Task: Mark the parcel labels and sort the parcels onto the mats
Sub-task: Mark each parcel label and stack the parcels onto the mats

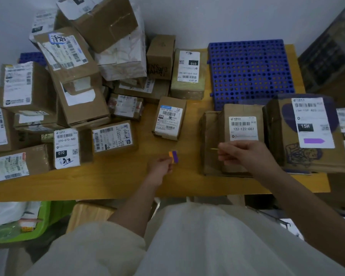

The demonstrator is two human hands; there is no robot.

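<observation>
Right hand (241,154) pinches a thin yellow sticker strip (214,149), its long axis pointing left from the fingertips. The 122-122-C07 label (243,128) sits just above that grip, on the brown parcel (227,140) under the hand. The nearer hand, clearly. Left hand (163,165) grips the orange-and-purple sticker pad (173,156), off to the left.
</observation>
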